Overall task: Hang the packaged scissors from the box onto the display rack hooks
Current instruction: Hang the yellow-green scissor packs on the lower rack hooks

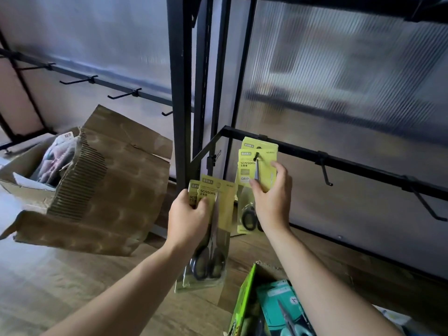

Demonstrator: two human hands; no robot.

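We see our right hand (271, 195) pinched on a yellow scissors pack (258, 180) whose hang hole sits on a black hook (256, 156) of the display rack (339, 161). The thumb lies on the front of the card and the fingers curl round its right edge. At least one more pack of the same kind hangs just behind it on the same hook, near the left end of the rack's lower rail.

Our left hand (189, 214) is clamped on a small bundle of scissors packs (211, 229), at least two, held upright below and to the left of the hook, apart from the rack. The black handles show through the clear lower half of the front pack.

Further along the same rail, to the right, two more hooks (326, 173) stand bare. On the floor (72, 287) at the lower right edge of the view sits a green box (244, 301) holding teal scissors packs (281, 301). To the left lies an open cardboard carton (109, 180) with its flaps spread, and behind it a second rail (116, 86) carries several bare hooks.
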